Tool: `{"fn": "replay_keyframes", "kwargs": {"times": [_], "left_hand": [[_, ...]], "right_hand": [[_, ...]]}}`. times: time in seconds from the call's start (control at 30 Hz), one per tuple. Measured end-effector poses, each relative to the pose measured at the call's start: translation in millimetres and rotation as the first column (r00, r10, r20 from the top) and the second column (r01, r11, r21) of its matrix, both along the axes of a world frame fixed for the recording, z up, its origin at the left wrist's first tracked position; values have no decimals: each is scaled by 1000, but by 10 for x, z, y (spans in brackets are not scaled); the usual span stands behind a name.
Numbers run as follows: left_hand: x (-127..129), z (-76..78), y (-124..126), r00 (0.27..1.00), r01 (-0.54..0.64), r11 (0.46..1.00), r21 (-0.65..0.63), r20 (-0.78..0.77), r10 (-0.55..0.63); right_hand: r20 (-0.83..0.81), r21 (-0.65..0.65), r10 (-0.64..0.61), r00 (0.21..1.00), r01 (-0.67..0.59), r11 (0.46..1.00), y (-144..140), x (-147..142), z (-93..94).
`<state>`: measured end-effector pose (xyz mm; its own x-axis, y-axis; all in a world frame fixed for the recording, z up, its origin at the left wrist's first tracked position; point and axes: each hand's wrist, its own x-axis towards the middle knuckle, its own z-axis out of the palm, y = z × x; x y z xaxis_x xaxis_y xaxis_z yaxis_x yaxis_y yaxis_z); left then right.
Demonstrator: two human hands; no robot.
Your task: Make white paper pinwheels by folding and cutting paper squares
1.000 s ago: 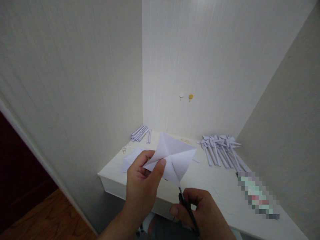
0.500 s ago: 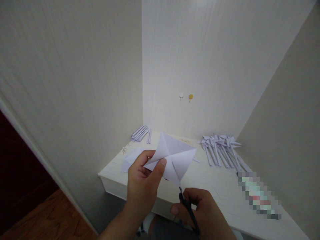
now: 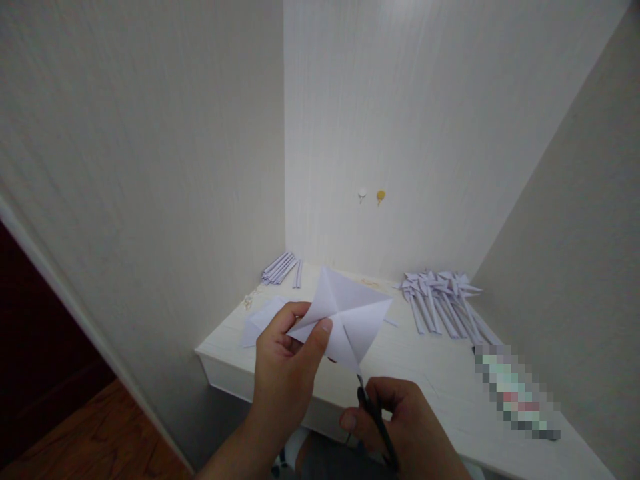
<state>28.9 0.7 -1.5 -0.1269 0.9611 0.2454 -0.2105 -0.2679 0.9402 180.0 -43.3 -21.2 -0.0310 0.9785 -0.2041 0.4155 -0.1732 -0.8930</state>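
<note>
My left hand (image 3: 293, 350) pinches a creased white paper square (image 3: 357, 313) by its left corner, thumb on top and fingers beneath. Diagonal folds cross at the paper's middle, and a slit runs from its near corner partway toward the centre. My right hand (image 3: 400, 420) is wrapped round the dark handles of a pair of scissors (image 3: 373, 413). The scissors' blades point up at the paper's near corner and touch or almost touch it; how far apart they are I cannot tell. Both hands are above the front of the white tabletop (image 3: 400, 380).
Several rolled paper sticks (image 3: 280, 268) lie at the back left. Paper pinwheels (image 3: 443, 293) on sticks are heaped at the back right. Loose paper sheets (image 3: 255, 323) lie behind my left hand. A blurred-out object (image 3: 515, 393) rests at the right. Two hooks (image 3: 381, 196) hang on the back wall.
Almost nothing differs. Both hands, the paper and the scissors keep their places, with only a slight shift of the whole view.
</note>
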Motion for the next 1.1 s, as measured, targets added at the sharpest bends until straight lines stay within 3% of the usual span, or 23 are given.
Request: {"fn": "replay_keyframes", "kwargs": {"times": [1.1], "left_hand": [[6, -18, -10, 1000, 8, 1000, 22, 12, -8]], "right_hand": [[-24, -12, -16, 1000, 16, 1000, 9, -14, -18]]}}
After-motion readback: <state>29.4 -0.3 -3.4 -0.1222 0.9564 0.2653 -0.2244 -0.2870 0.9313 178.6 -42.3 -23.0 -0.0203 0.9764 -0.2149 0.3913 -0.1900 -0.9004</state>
